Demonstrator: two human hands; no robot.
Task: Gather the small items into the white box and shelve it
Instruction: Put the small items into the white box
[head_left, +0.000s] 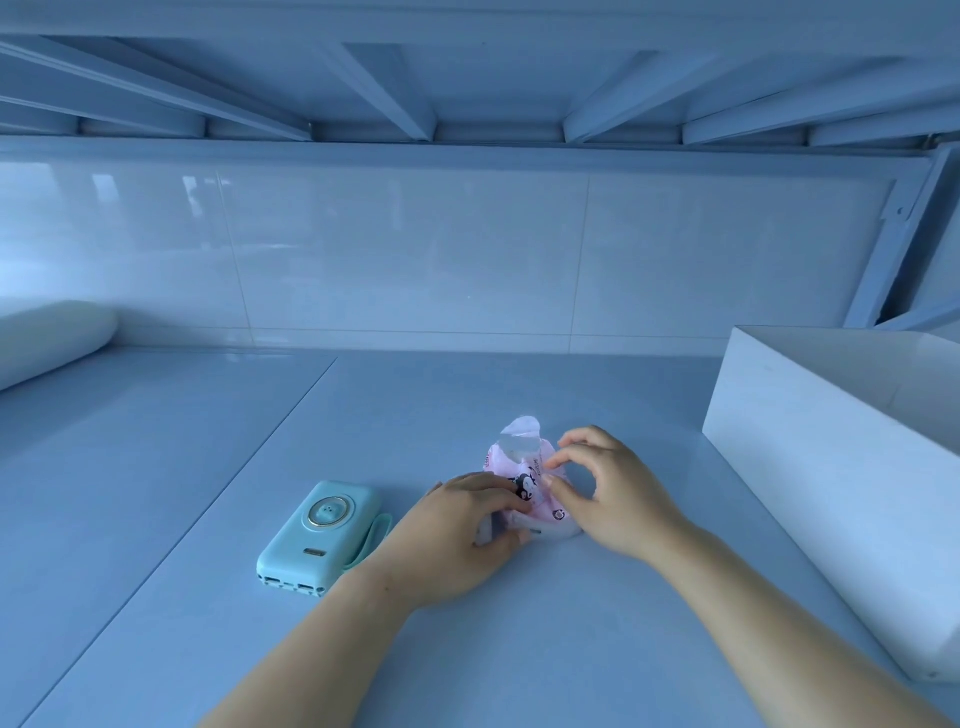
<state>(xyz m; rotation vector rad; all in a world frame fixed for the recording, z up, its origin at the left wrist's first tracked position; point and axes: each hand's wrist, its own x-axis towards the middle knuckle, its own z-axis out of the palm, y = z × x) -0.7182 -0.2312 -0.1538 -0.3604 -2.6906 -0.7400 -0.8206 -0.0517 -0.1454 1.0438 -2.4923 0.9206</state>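
Both hands closed on the pink wipes pack (524, 480) mid-desk, left hand (462, 525) pinning it, right hand (615, 491) pinching (nearer the white box (810, 431) off right), teal power bank (318, 538) lying loose to the left.

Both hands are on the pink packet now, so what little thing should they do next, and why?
Probably lift the pink packet and carry it right, into the white box. Both the left hand and the right hand already have fingers on it, the box stands open close by on that side, and the mint power bank lies untouched on the table, so it can wait.
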